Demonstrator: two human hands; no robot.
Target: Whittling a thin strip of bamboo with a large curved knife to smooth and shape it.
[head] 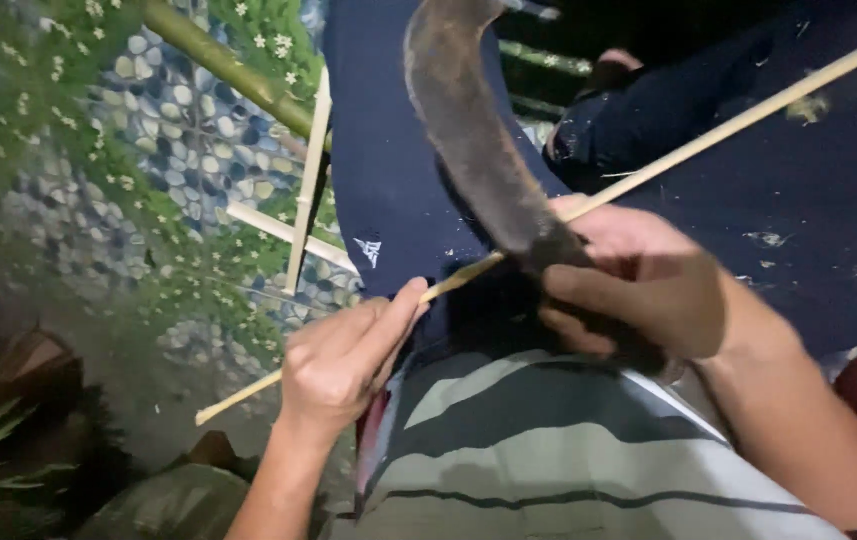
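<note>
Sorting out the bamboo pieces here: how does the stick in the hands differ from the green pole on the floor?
The stick is thin, pale and stripped; the green pole is thick, with its skin on. The stick is held by the left hand against the knife; the pole lies untouched. Both run slantwise.

A single head-worn camera is looking steeply down from above the person's chest, close over the lap. It is facing forward and downward, taking in the left hand (341, 358) and right hand (639, 285) at near range, with the patterned floor (179, 130) lying beyond.
</note>
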